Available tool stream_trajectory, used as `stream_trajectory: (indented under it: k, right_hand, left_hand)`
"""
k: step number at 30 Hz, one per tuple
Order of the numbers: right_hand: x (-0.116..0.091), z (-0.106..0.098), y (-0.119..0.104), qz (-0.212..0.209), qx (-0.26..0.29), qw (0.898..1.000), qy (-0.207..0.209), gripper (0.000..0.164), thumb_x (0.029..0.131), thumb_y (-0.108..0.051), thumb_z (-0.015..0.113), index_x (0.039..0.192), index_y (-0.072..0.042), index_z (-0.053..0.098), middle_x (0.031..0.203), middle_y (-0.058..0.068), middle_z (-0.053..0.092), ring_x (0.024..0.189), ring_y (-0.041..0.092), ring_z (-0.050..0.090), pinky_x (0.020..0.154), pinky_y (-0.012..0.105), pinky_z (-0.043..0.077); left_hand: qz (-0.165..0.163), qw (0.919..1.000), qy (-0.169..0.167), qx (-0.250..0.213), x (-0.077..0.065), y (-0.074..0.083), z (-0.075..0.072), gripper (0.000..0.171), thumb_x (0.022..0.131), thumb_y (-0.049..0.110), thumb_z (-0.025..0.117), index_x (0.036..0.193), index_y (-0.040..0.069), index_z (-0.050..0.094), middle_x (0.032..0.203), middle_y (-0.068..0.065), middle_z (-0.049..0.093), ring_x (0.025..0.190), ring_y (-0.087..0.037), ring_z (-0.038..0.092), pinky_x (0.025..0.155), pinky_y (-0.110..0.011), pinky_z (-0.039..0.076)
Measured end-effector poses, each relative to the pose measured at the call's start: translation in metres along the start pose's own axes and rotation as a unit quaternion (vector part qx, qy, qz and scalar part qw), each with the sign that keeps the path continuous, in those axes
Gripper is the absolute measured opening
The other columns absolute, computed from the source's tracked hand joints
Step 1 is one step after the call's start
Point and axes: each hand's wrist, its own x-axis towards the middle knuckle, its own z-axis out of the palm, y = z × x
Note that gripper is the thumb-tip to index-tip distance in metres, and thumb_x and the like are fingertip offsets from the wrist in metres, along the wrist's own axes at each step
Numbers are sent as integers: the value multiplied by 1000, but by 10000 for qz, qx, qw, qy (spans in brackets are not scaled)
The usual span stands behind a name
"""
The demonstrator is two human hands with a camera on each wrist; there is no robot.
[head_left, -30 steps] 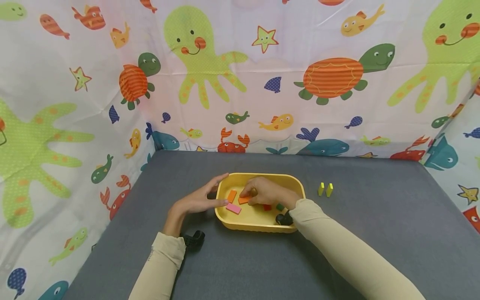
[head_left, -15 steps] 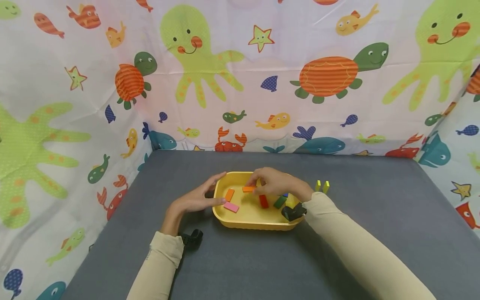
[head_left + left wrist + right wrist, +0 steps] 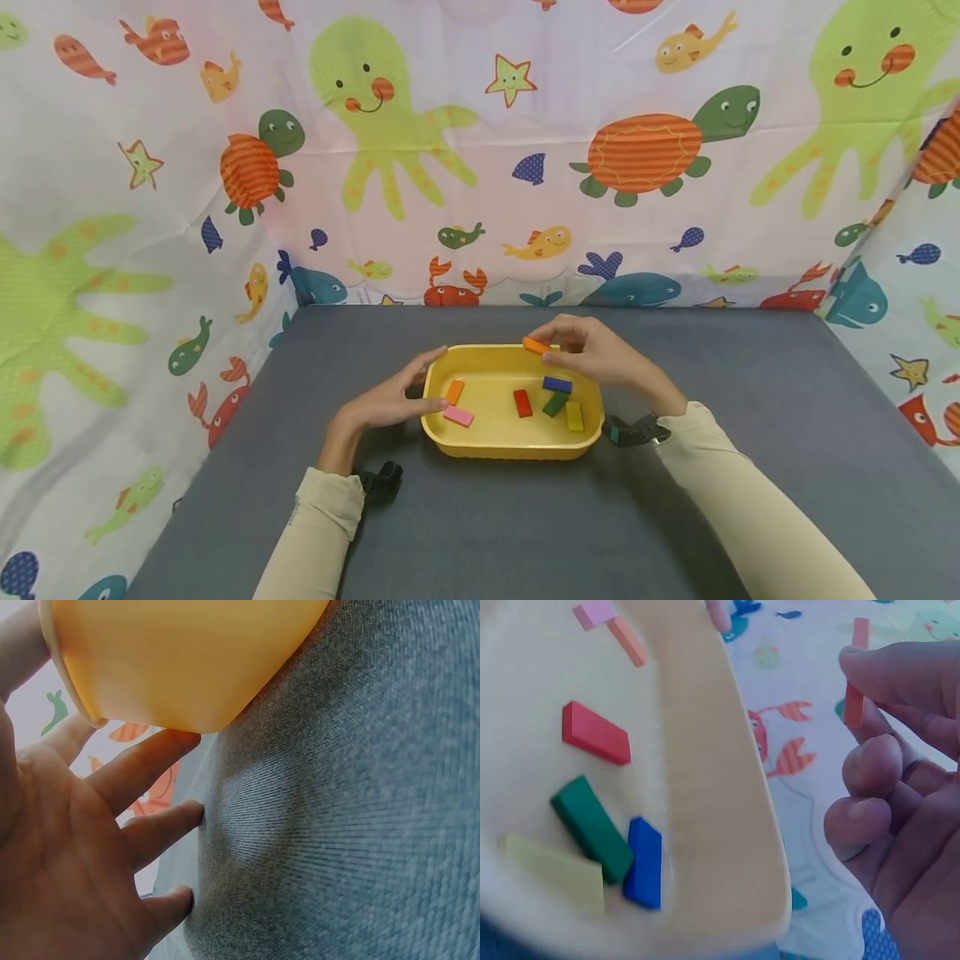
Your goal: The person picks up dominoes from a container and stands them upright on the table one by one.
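Observation:
A yellow tray (image 3: 512,444) sits mid-table. Inside lie an orange block (image 3: 454,392), pink block (image 3: 457,415), red block (image 3: 522,402), green block (image 3: 556,404), blue block (image 3: 557,384) and yellow block (image 3: 573,415). My right hand (image 3: 558,350) pinches a second orange block (image 3: 536,345) above the tray's far rim; the right wrist view shows that block (image 3: 854,705) between thumb and fingertip, beyond the rim (image 3: 727,787). My left hand (image 3: 390,404) rests against the tray's left end with straight fingers (image 3: 142,769) touching its wall (image 3: 187,660).
The grey table (image 3: 750,400) is bordered at the back and both sides by a sea-creature patterned curtain (image 3: 480,167). A black wrist-mounted device sits by each sleeve (image 3: 382,482) (image 3: 633,431).
My right hand lifted an orange block out of the tray and carried it up and rightward over the far rim. The left hand stayed on the tray's left end.

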Motion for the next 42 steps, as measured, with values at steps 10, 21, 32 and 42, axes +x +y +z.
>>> stream_trajectory:
  k: [10,21,32,42]
  right_hand:
    - [-32,-22,21,415,78,9967,700,30,90,-32,68,120,-29,65,114,0,60,69,23,50,52,25,40]
    - [-72,-43,60,780,507,9799,1768,35,90,-28,68,124,-21,63,116,-2,65,84,21,61,59,28,48]
    - [-102,-47,112,1114,365,9669,2267,44,91,-29,66,127,-6,57,103,-13,58,63,9,53,53,28,46]
    - [-114,-44,138,1052,260,9724,2068,43,91,-25,67,125,-1,57,100,-11,62,61,8,57,54,25,48]
  left_hand:
    - [-33,10000,37,79,1,-2,0,82,84,48,69,147,51,17,156,3,28,143,-29,33,110,-63,31]
    - [-9,10000,11,-10,3,-3,1,83,83,51,70,147,51,17,156,3,28,143,-29,32,110,-63,30]
    - [-3,10000,25,-57,1,-3,1,85,82,50,71,148,49,17,156,4,27,143,-29,32,110,-63,30]
    - [-35,10000,47,19,2,-4,2,85,81,53,70,146,52,16,155,2,29,141,-29,34,109,-63,33]
